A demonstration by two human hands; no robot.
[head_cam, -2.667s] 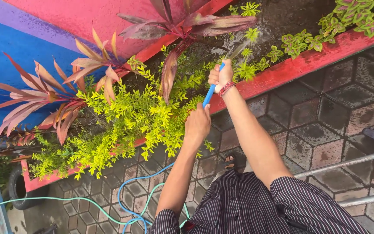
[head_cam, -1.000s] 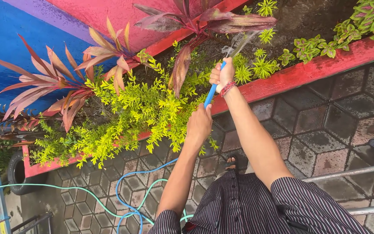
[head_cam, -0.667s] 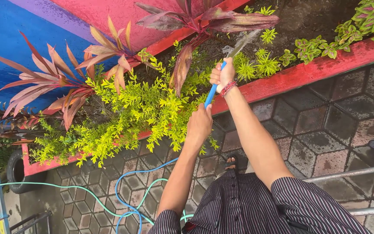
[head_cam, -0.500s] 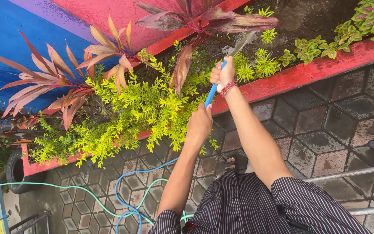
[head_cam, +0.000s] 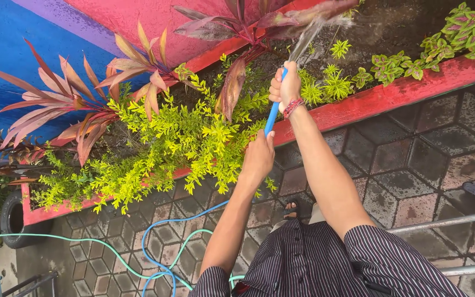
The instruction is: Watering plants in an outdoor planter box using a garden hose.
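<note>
A blue hose [head_cam: 272,113] is gripped near its tip by the right hand [head_cam: 285,88] and lower by the left hand [head_cam: 258,157], water sprayed over the red planter [head_cam: 391,93].

Wet hexagonal paving [head_cam: 413,159]; blue, purple, pink wall [head_cam: 23,33]; daylight, probably overcast.

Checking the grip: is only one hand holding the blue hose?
No: the right hand and left hand both grip the blue hose.
</note>
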